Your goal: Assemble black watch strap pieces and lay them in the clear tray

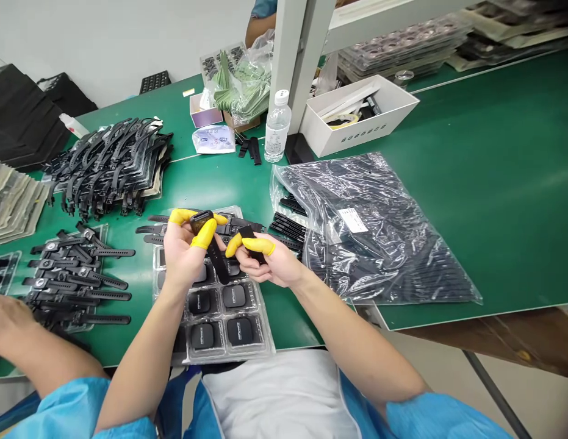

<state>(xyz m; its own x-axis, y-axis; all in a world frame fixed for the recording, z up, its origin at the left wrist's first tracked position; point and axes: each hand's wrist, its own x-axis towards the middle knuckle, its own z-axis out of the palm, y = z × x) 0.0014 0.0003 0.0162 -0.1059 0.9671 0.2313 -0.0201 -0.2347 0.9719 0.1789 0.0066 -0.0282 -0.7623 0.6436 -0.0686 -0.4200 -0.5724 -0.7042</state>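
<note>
My left hand (pixel 185 247), with yellow finger cots, grips a black smartwatch (pixel 202 218) by its case; a black strap hangs down from it. My right hand (pixel 274 259), also in yellow finger cots, pinches a separate black watch strap (pixel 251 235) just to the right of the watch. Both hands are above a clear plastic tray (pixel 268 332) whose pockets hold several dark square watch cases (pixel 240 331). More strapped watches (pixel 240 227) lie across the tray's far end. Loose black straps (pixel 287 227) are fanned out beside a clear bag of black straps (pixel 375 231).
At left, a person's hand (pixel 11 320) is beside a tray of strapped watches (pixel 77 274). Behind it rises a stack of strap-laden trays (pixel 114 161). A water bottle (pixel 278 128), a white box (pixel 357 119) and green straps in plastic (pixel 242 88) stand along the back.
</note>
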